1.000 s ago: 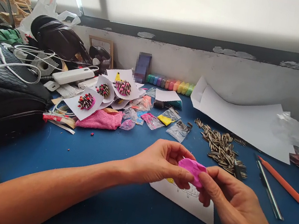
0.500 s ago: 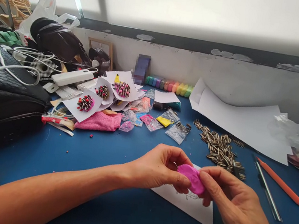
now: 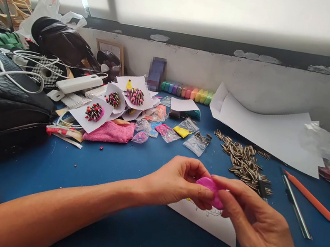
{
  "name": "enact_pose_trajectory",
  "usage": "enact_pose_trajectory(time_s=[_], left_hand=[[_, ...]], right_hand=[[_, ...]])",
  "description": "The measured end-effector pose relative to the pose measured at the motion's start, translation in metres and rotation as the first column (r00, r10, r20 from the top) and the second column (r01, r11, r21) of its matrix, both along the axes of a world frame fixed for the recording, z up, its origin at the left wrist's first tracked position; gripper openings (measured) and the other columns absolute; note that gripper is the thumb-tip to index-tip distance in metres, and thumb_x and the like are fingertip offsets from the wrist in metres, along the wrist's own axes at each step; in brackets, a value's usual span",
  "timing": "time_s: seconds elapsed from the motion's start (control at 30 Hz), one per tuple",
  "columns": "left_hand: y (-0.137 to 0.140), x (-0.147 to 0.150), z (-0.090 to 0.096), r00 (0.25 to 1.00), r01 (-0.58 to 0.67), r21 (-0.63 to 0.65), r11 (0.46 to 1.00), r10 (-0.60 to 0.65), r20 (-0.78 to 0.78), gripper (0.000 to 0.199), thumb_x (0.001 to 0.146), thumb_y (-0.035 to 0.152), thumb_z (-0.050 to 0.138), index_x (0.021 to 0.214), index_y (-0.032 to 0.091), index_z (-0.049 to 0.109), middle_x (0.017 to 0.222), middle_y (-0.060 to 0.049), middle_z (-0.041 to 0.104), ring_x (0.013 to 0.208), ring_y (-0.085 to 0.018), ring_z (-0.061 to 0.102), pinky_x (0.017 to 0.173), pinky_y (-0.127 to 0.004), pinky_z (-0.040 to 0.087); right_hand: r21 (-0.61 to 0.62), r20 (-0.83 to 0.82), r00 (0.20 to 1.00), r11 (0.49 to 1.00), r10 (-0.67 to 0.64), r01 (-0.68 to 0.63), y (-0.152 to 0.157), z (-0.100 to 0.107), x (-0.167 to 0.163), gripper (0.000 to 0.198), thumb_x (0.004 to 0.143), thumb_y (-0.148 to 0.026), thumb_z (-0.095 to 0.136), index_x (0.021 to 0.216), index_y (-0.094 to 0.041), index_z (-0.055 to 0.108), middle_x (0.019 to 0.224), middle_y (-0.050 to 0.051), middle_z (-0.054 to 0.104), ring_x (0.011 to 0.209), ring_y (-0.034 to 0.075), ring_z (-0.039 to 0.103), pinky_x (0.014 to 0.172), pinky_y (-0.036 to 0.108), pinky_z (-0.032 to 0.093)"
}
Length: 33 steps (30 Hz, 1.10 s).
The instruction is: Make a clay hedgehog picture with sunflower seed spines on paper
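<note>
A black bag (image 3: 5, 113) sits at far left, near a perforated black box (image 3: 47, 72) whose lettering is too small to read. Blue tabletop (image 3: 126, 163) stretches from the bag to the left hand (image 3: 183, 181), its thumb and fingers pinching pink clay (image 3: 208, 184), smooth, flattened and rounded, above a white sheet (image 3: 210, 228) bearing a line drawing. The right hand (image 3: 258, 223) grips the clay's right edge. Beyond lie striped seeds (image 3: 242, 162); farther right, a silver pen (image 3: 298, 209) and an orange pen (image 3: 310, 197).
</note>
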<state>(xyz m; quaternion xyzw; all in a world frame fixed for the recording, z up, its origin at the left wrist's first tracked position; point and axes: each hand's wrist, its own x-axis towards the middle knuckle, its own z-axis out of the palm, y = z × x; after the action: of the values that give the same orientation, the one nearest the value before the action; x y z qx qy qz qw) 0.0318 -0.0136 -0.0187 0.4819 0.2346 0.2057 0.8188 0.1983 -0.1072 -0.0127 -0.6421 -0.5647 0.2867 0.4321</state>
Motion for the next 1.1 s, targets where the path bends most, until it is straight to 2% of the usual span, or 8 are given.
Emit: enact_pose_trajectory(time_s=[0.07,0.23,0.3,0.4,0.6,0.8,0.97,1.1], left_hand=[[0.0,0.0,0.002,1.0,0.004,-0.018,1.0,-0.004,-0.002,0.038,0.07,0.033,0.09,0.085,0.012,0.063,0.08,-0.006,0.072,0.073,-0.016,0.07,0.076,-0.031,0.056],[0.005,0.0,0.004,0.999,-0.049,-0.004,0.999,0.049,-0.024,0.045,0.071,0.046,0.088,0.089,0.011,0.066,0.082,-0.008,0.073,0.073,-0.016,0.071,0.076,-0.031,0.056],[0.006,-0.001,0.003,0.997,-0.068,-0.003,0.998,0.067,-0.025,0.046,0.07,0.047,0.089,0.089,0.011,0.067,0.082,-0.008,0.073,0.072,-0.016,0.07,0.076,-0.031,0.056],[0.006,-0.002,0.002,0.998,-0.037,0.019,0.999,0.038,-0.042,0.044,0.07,0.045,0.088,0.09,0.012,0.068,0.081,-0.007,0.073,0.073,-0.016,0.07,0.075,-0.03,0.055],[0.01,-0.005,0.004,0.999,-0.01,0.038,0.999,0.012,-0.051,0.038,0.068,0.034,0.09,0.09,0.011,0.068,0.077,-0.006,0.071,0.07,-0.016,0.069,0.072,-0.029,0.055],[0.012,-0.005,0.004,0.997,-0.044,0.05,0.998,0.047,-0.055,0.029,0.07,0.025,0.087,0.088,0.011,0.069,0.078,-0.005,0.07,0.068,-0.013,0.066,0.07,-0.027,0.054],[0.009,-0.004,0.003,0.997,-0.019,0.097,0.995,0.026,-0.073,0.024,0.076,0.028,0.082,0.09,0.012,0.07,0.08,-0.005,0.069,0.072,-0.013,0.064,0.068,-0.024,0.049],[0.009,-0.005,0.006,0.997,0.002,0.121,0.993,0.008,-0.08,0.034,0.077,0.041,0.083,0.09,0.012,0.072,0.078,-0.005,0.069,0.071,-0.013,0.063,0.069,-0.025,0.049]], right_hand=[[-0.018,0.012,0.997,0.997,0.079,-0.079,0.001,0.002,0.0,0.032,0.089,-0.052,0.063,0.11,-0.032,0.076,0.092,0.001,0.075,0.078,0.018,0.069,0.07,0.027,0.058],[-0.054,-0.015,0.997,0.995,-0.08,0.079,0.005,0.008,0.002,0.042,0.084,-0.062,0.063,0.105,-0.028,0.077,0.071,0.001,0.071,0.059,0.015,0.061,0.057,0.026,0.058],[-0.118,-0.04,0.998,0.992,-0.051,0.046,0.007,0.008,0.004,0.042,0.08,-0.063,0.066,0.096,-0.025,0.076,0.068,0.001,0.069,0.057,0.015,0.06,0.053,0.025,0.056],[-0.203,-0.082,0.996,0.978,0.023,-0.04,0.008,0.008,0.006,0.039,0.077,-0.062,0.07,0.087,-0.024,0.075,0.069,0.002,0.069,0.059,0.015,0.06,0.053,0.024,0.054],[-0.228,-0.109,0.994,0.973,0.016,-0.041,0.008,0.009,0.008,0.042,0.076,-0.065,0.069,0.073,-0.023,0.07,0.058,0.001,0.06,0.055,0.014,0.055,0.05,0.023,0.05],[-0.287,-0.128,0.991,0.954,0.051,-0.087,0.009,0.005,0.013,0.047,0.083,-0.065,0.063,0.101,-0.023,0.072,0.06,0.0,0.06,0.056,0.015,0.057,0.055,0.026,0.054],[-0.299,-0.152,0.987,0.949,0.061,-0.104,0.01,0.003,0.007,0.04,0.08,-0.062,0.067,0.078,-0.022,0.071,0.061,0.0,0.059,0.055,0.013,0.053,0.052,0.024,0.05],[-0.331,-0.139,0.988,0.938,0.063,-0.107,0.008,0.005,0.006,0.036,0.077,-0.059,0.071,0.083,-0.023,0.073,0.058,-0.001,0.059,0.054,0.013,0.053,0.049,0.022,0.048]])
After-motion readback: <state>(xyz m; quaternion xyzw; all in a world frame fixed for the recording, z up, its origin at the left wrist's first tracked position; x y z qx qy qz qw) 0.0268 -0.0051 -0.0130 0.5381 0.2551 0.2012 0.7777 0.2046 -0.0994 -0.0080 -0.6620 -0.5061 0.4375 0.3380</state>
